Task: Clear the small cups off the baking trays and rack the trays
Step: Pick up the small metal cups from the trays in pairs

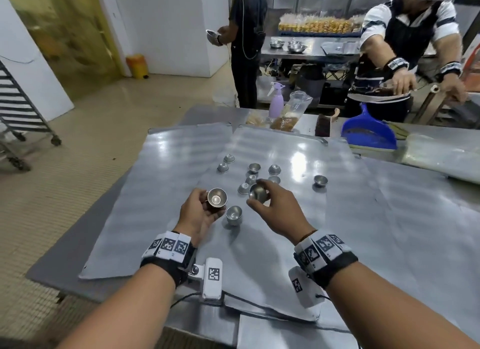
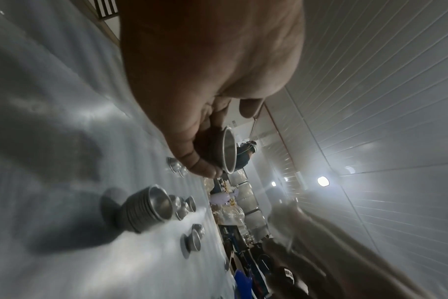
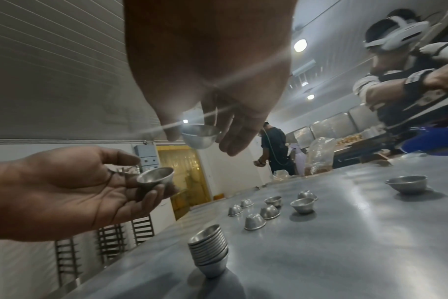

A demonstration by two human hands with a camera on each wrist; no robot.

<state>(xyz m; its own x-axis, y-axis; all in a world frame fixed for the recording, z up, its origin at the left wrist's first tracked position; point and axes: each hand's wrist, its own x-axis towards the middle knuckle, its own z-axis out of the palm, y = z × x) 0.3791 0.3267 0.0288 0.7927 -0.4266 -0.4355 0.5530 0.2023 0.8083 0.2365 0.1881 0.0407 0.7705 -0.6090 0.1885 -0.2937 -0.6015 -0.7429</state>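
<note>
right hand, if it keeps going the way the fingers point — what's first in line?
Likely the cup held in the left hand: the right hand, holding its own cup, points leftward at it. Heights look similar, but depth is uncertain.

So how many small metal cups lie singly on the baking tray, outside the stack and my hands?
8 small metal cups: two far left, five clustered mid-tray, one alone at the right. None seems hidden.

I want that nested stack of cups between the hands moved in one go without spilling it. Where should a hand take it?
Take the stack of cups low on its sides, from above, with thumb and fingers opposite each other round the bottom cups. It stands upright on the tray with its mouth up. The cups flare, so a grip near the top would likely lift only the upper ones.
</note>
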